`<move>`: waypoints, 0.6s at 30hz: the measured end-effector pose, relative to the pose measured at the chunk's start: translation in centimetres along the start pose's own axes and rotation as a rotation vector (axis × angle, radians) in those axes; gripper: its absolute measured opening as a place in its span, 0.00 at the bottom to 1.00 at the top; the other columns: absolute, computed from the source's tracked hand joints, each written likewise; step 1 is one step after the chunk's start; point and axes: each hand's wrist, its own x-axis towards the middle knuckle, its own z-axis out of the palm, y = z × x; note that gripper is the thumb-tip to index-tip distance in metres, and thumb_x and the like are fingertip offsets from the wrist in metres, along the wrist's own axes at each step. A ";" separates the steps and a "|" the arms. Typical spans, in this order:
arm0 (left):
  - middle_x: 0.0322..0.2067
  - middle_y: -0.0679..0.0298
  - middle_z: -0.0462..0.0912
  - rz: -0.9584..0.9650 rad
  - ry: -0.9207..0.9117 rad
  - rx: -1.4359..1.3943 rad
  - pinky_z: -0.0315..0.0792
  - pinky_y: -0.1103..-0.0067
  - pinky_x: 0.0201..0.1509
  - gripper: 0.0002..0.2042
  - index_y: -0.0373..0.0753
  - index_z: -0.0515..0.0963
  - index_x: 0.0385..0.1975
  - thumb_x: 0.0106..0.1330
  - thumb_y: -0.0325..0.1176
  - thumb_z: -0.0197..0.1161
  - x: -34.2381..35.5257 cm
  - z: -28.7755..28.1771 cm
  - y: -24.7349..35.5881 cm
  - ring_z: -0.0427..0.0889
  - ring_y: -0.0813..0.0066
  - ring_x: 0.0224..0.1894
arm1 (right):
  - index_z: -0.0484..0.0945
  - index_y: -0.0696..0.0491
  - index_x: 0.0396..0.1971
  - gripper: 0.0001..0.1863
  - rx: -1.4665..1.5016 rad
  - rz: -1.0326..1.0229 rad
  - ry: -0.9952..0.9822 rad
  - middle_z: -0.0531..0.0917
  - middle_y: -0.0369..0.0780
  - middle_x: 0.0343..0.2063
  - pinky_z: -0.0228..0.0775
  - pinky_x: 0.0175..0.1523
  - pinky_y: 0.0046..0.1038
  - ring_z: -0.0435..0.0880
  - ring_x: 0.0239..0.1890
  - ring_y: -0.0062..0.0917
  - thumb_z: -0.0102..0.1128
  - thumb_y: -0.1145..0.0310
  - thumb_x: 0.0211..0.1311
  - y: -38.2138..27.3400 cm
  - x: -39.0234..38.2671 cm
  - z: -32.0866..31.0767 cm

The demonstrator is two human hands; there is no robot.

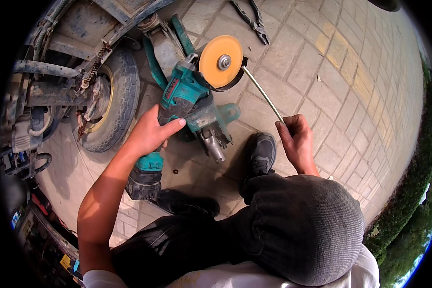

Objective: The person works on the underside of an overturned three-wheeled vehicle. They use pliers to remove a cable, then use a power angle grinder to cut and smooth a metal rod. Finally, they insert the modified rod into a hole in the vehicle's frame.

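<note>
My left hand (156,129) is wrapped round the body of a teal cordless angle grinder (180,86), with its thumb lying along the top. The grinder carries an orange disc (213,60) with a dark guard behind its edge. A dark battery (144,182) sits at its near end. In my right hand (297,139), a thin metal rod (264,93) is pinched near its lower end. The rod slants up to the left, and its far tip is close to the disc's right edge; whether they touch, I cannot tell. Under the grinder stands a worn teal floor jack (211,117), partly hidden.
A vehicle's tyre (122,96) and rusty suspension spring (93,67) are at the left. Pliers (254,21) lie on the paving bricks (317,91) at the top. My shoe (261,153) is near the jack, and my knee (317,225) fills the lower right.
</note>
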 end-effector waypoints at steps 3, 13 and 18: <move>0.29 0.62 0.77 -0.003 -0.002 -0.002 0.69 0.79 0.20 0.26 0.31 0.69 0.45 0.58 0.46 0.69 0.0 0.0 0.0 0.74 0.79 0.16 | 0.72 0.59 0.28 0.12 -0.055 -0.003 0.042 0.78 0.37 0.19 0.67 0.28 0.23 0.72 0.22 0.15 0.68 0.72 0.57 0.3 0.2 0.1; 0.29 0.62 0.78 -0.026 0.010 0.011 0.69 0.79 0.20 0.26 0.31 0.69 0.47 0.58 0.46 0.69 -0.1 -0.1 -0.3 0.74 0.79 0.16 | 0.73 0.59 0.26 0.12 -0.154 -0.004 0.056 0.82 0.41 0.19 0.70 0.28 0.24 0.77 0.22 0.18 0.70 0.71 0.56 -0.5 0.5 0.2; 0.29 0.62 0.78 -0.004 -0.012 0.028 0.69 0.79 0.20 0.26 0.31 0.69 0.47 0.59 0.46 0.69 0.3 -0.1 0.2 0.74 0.79 0.16 | 0.74 0.60 0.26 0.12 -0.137 -0.013 0.068 0.81 0.41 0.18 0.71 0.29 0.24 0.77 0.22 0.18 0.70 0.72 0.56 -0.5 0.1 -0.3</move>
